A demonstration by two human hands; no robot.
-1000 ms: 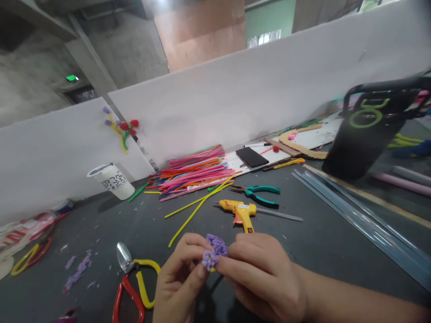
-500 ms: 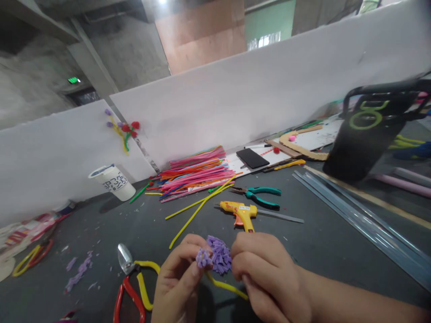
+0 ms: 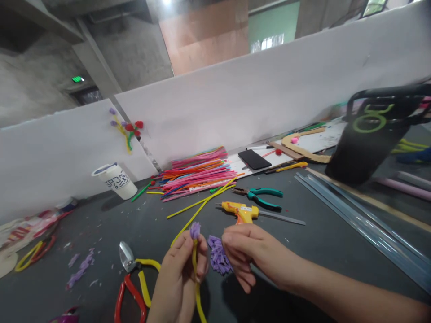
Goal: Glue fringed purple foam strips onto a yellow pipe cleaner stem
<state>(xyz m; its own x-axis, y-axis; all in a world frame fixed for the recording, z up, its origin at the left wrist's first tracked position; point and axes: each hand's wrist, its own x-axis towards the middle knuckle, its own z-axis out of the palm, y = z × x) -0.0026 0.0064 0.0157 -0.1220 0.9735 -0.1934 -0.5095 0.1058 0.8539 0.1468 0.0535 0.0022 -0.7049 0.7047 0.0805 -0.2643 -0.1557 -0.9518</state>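
Observation:
My left hand (image 3: 183,264) is closed around a yellow pipe-cleaner stem (image 3: 198,300), which hangs down past my fingers. A small purple flower head (image 3: 195,230) tops the stem, upright above my fingertips. Just to the right lies a pile of short purple pipe-cleaner pieces (image 3: 218,255) on the dark table. My right hand (image 3: 249,251) is over the pile's right edge, thumb and forefinger pinched together, the other fingers hanging loosely. Whatever the pinch holds, if anything, is hidden. Beyond that hand lies a yellow glue gun (image 3: 240,211) with a glue stick in its back.
Red-and-yellow-handled cutters (image 3: 133,278) lie left of my left hand. Farther back are teal pliers (image 3: 264,196), a bundle of coloured pipe cleaners (image 3: 198,175), a phone (image 3: 254,159) and a white cup (image 3: 116,181). Clear sticks (image 3: 357,224) lie at right, near a black stand (image 3: 370,139).
My left hand has turned the flower upright, its stem now hanging down rather than pointing right. My right hand has turned, its lower fingers loosening from a curl.

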